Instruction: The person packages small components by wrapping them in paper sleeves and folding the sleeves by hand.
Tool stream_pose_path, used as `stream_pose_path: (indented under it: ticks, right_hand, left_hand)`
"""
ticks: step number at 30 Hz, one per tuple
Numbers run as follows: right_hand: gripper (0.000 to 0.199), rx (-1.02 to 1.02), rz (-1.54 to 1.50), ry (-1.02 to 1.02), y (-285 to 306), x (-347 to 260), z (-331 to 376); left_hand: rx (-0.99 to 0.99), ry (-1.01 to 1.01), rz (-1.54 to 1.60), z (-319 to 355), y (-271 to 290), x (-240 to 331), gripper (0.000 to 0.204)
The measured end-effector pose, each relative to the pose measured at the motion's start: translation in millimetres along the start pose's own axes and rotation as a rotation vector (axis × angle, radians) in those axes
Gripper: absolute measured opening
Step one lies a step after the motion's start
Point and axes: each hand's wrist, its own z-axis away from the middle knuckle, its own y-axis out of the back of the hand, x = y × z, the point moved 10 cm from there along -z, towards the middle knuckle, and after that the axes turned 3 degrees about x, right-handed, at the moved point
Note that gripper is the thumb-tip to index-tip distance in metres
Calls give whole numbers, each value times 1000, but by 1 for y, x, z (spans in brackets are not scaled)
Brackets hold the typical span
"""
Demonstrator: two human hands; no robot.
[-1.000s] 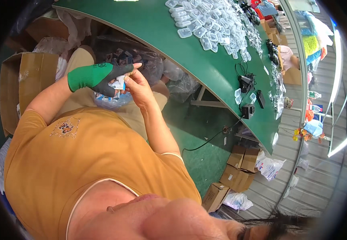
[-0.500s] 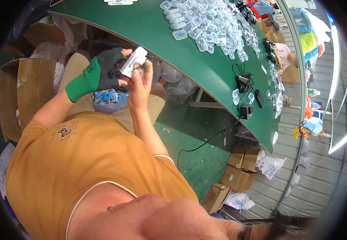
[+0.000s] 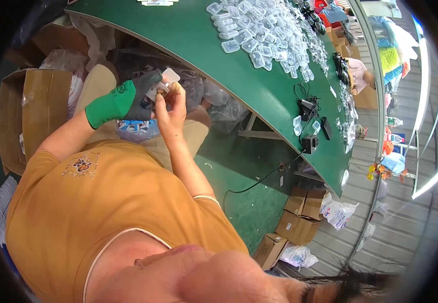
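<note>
My left hand (image 3: 139, 95), in a green and grey glove, grips a small white plastic case (image 3: 170, 77) just below the edge of the green table (image 3: 198, 45). My bare right hand (image 3: 171, 108) is right beside it, with its fingertips pinched on the lower part of the same case. Both hands are held above my lap, where a clear bag of small blue and white items (image 3: 133, 129) lies. A heap of small clear plastic cases (image 3: 264, 30) is spread over the table further out.
An open cardboard box (image 3: 27, 111) stands at my left. Clear plastic bags (image 3: 219, 103) hang under the table. Black devices with cables (image 3: 307, 108) sit near the table's edge. Cardboard boxes (image 3: 299, 212) and white bags (image 3: 337, 212) lie on the floor.
Both hands have come up from the bag in my lap toward the table edge, bringing the white case, and it is now turned between the fingers.
</note>
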Motion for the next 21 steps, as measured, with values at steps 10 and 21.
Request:
stream_pose_path:
  ticks: [10,21]
  right_hand:
    - [24,-52,-421,61,24,23,-16]
    - [9,-222,-288,-278,-2,46,-19]
  left_hand:
    - [1,177,-37,12,-20,-29,53]
    - [-81,117,60,8,-25,-13,96]
